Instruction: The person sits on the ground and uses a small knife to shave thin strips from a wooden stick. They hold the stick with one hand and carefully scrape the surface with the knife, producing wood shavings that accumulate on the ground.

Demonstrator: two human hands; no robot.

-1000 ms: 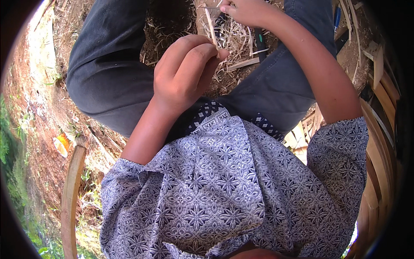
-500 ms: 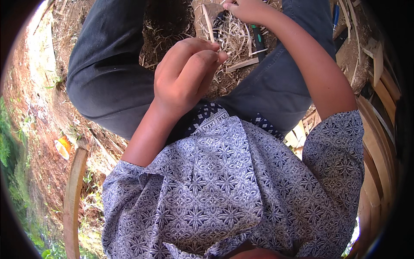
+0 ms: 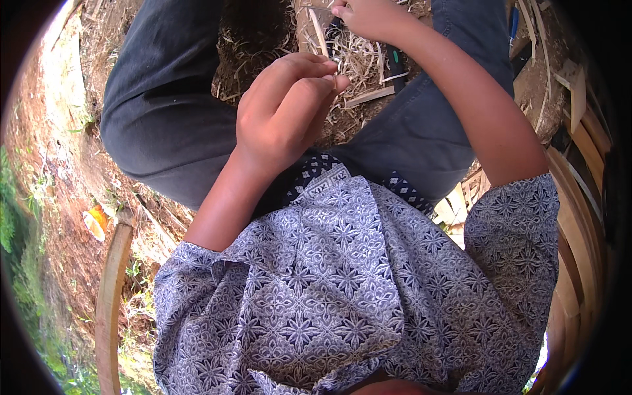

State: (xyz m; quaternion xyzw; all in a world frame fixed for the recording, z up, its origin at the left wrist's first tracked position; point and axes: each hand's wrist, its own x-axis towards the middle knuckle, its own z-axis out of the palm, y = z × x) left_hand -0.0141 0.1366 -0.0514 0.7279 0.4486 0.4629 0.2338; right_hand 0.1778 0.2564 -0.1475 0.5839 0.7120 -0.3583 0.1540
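Note:
Over my lap my left hand (image 3: 280, 115) is closed, thumb and fingers pinched together. What it holds, if anything, is too small to make out. Farther off, at the top edge, my right hand (image 3: 375, 20) is closed in a pinch, and a thin strip (image 3: 319, 8) juts leftward from its fingertips. Just beyond the left fingers a pale wooden strip (image 3: 318, 31) slants over a brown block (image 3: 304, 26). Curled wood shavings (image 3: 359, 56) are heaped between my legs. Among them lies a tool with a black and green handle (image 3: 395, 60), partly covered.
A short piece of wood (image 3: 370, 97) lies by my right thigh. Past my right leg are a blue slender object (image 3: 513, 26) and long wood strips (image 3: 573, 145). A wooden post (image 3: 112, 309) and an orange item (image 3: 96, 222) are on the left ground.
My right hand has shifted slightly left and down, and the thin strip at its fingertips shows more. My left hand stays almost in place, still pinched.

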